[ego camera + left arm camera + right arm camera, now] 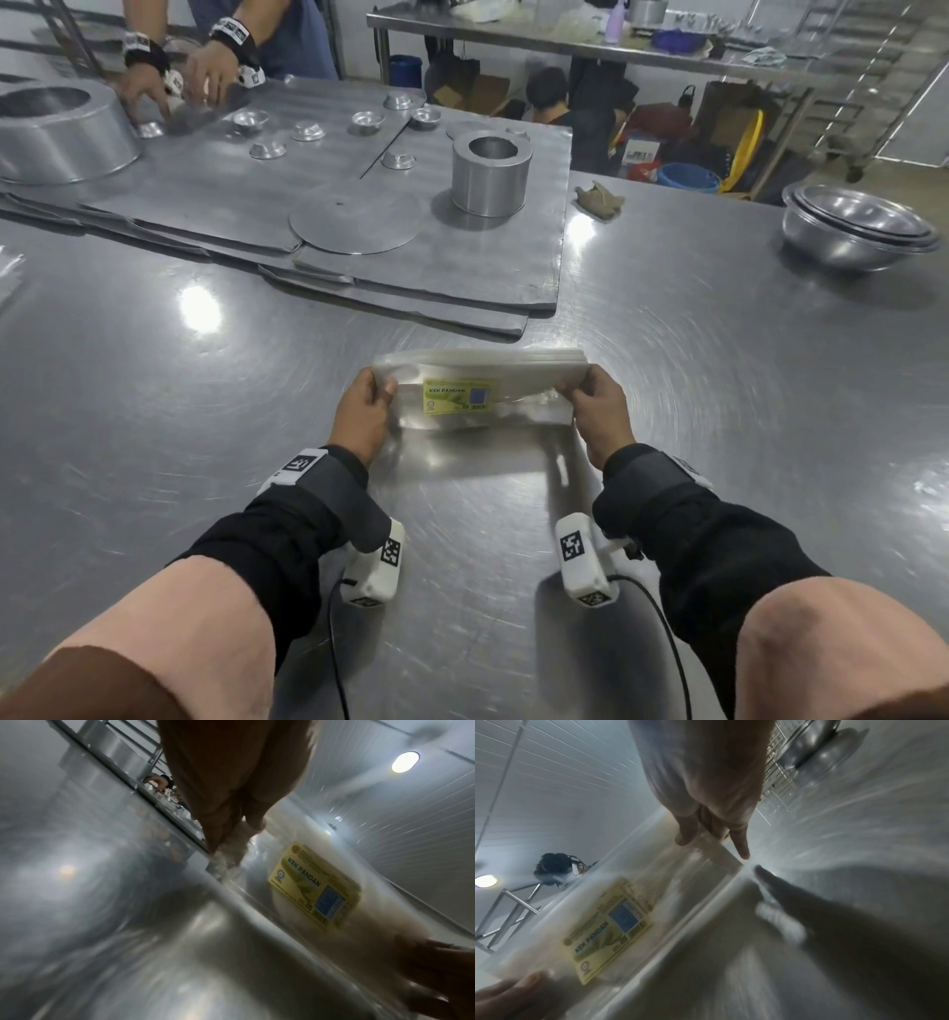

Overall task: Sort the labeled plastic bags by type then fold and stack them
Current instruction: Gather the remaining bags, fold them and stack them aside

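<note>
Presently, head view: left hand (362, 411) and right hand (598, 406) pinching opposite ends of bag stack (477, 390) upright on near table (719, 360), probably squaring edges. Left wrist: label (315, 890) legible, "KEK PANDAN". Right wrist: fingers (740, 843) curled over stack corner

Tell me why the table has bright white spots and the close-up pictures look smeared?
Head view: ceiling lights glare off the steel table. Left wrist view: motion blur, though the yellow label stays readable. Right wrist view: the table streaks, and the bags look hazy.
</note>
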Motion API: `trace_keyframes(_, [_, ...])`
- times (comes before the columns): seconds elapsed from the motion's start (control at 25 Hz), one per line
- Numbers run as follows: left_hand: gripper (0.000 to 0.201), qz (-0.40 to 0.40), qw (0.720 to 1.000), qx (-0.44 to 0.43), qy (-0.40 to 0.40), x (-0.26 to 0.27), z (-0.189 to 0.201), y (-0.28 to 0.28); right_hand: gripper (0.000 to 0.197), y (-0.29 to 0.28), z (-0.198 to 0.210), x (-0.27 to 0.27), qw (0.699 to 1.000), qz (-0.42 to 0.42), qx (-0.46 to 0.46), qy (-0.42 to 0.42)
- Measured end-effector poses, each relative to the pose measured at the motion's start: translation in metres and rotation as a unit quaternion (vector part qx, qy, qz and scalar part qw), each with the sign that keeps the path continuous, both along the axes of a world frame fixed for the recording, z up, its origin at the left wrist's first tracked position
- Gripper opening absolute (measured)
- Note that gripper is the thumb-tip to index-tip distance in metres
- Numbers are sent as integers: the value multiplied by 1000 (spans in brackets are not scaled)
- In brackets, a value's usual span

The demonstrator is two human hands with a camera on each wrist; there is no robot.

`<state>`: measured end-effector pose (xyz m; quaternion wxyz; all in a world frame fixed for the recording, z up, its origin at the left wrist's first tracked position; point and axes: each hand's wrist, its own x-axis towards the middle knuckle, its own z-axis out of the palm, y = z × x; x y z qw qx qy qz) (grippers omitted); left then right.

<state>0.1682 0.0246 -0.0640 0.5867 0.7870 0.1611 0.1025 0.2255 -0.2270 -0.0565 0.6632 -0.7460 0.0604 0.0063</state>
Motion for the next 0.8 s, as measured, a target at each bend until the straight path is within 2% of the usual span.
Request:
trace_keyframes(0.12, [14,-2,999,42,19,10,8,2,14,-9,11,-2,999,-16,-27,5])
trace_keyframes(0.24, [14,-58,994,83,45,14,29,-2,8,-29,30,-8,995,-12,-100,10])
trace_keyframes(0.28, [15,-83,992,72,60,14,38,-8,5,-39,38,-14,993,-8,-119,16])
trace_keyframes(0.44, [24,-169,975,-33,141,3,66,-53,18,-90,59,-46,984,-18,-166,68])
trace_keyframes(0.52, [23,-201,965,-42,164,-7,72,-76,20,-114,64,-67,979,-26,-173,105])
trace_keyframes(0.68, [23,-266,941,-44,204,-34,73,-127,9,-160,82,-128,965,-60,-193,170])
trace_keyframes(0.8, [24,-290,929,-59,221,-62,70,-167,19,-194,97,-177,960,-74,-174,206])
